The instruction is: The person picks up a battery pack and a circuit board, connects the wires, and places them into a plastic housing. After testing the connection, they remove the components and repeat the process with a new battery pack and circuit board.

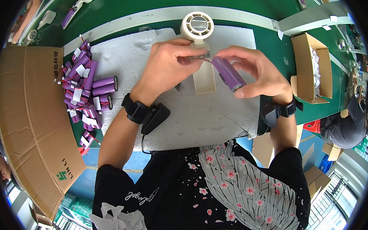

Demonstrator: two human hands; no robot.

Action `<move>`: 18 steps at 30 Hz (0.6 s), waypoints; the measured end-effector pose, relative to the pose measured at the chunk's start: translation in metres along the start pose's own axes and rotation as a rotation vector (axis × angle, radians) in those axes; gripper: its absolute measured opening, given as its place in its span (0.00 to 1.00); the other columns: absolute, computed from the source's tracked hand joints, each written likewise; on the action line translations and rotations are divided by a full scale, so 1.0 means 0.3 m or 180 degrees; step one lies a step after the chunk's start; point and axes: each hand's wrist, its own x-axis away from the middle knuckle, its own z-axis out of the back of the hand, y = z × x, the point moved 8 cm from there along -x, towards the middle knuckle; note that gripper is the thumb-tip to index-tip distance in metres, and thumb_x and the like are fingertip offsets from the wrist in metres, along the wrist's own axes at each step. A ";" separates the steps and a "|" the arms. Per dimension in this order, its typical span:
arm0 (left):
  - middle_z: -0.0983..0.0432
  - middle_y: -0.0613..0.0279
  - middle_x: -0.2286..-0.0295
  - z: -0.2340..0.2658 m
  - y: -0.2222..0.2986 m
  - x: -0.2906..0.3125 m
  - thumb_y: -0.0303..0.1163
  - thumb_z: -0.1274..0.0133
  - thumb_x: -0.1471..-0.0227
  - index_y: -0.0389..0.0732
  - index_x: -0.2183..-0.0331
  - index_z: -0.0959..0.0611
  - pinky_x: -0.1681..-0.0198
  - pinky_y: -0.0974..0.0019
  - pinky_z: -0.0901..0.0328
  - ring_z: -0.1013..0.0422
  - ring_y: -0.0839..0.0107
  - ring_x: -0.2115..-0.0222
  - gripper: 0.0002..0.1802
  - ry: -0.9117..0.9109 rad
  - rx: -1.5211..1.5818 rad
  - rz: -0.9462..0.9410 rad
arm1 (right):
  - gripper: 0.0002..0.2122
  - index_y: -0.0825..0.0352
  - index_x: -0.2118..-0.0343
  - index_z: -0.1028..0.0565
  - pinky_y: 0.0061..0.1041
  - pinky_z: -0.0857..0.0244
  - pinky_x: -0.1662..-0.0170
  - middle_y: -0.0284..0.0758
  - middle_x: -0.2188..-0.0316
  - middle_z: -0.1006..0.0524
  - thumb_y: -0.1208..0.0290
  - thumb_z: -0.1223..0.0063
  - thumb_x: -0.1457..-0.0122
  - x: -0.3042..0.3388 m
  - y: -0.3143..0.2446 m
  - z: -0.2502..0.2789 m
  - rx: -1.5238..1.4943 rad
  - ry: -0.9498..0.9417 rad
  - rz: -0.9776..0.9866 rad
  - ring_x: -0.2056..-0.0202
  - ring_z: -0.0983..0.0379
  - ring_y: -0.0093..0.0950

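Observation:
A white handheld fan [197, 26] with a round grille lies on the foam sheet [172, 119], its handle half open like a shallow tray [205, 83]. My left hand [165, 64] is closed at the fan's neck, thumb and fingers pinched by a small circuit board [201, 53]. In my right hand [258, 70] is a purple cylindrical battery [229, 74], gripped between thumb and fingers and tilted above the right side of the handle. Thin wires run from the battery's upper end toward the left fingertips, which partly hide what they pinch.
Several purple batteries [81, 76] with wires and white tabs are heaped at the left. Beside them stands a large cardboard box [32, 121]. A small open carton [309, 68] sits at the right. A metal rail [155, 18] crosses the green bench behind. Another person [346, 126] is at far right.

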 end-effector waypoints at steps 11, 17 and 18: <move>0.21 0.53 0.70 0.003 0.006 0.002 0.23 0.44 0.56 0.41 0.64 0.14 0.71 0.68 0.31 0.24 0.62 0.76 0.13 -0.0071 -0.0206 -0.0063 | 0.35 0.66 0.53 0.29 0.27 0.35 0.51 0.33 0.58 0.26 0.72 0.31 0.72 0.004 -0.040 -0.074 0.1044 0.0081 0.0523 0.60 0.28 0.28; 0.21 0.50 0.67 0.002 0.000 0.005 0.23 0.46 0.55 0.41 0.64 0.14 0.71 0.66 0.30 0.24 0.58 0.75 0.13 -0.0148 -0.0244 -0.0097 | 0.32 0.66 0.55 0.29 0.30 0.32 0.54 0.38 0.60 0.25 0.77 0.31 0.71 0.000 -0.064 -0.139 0.2109 0.0530 0.1065 0.62 0.27 0.36; 0.21 0.50 0.67 0.003 0.000 0.005 0.23 0.46 0.55 0.41 0.64 0.14 0.71 0.66 0.30 0.24 0.58 0.75 0.13 -0.0148 -0.0239 -0.0089 | 0.32 0.66 0.55 0.29 0.31 0.32 0.54 0.39 0.60 0.25 0.78 0.31 0.71 0.002 -0.070 -0.144 0.2294 0.0594 0.1165 0.62 0.28 0.38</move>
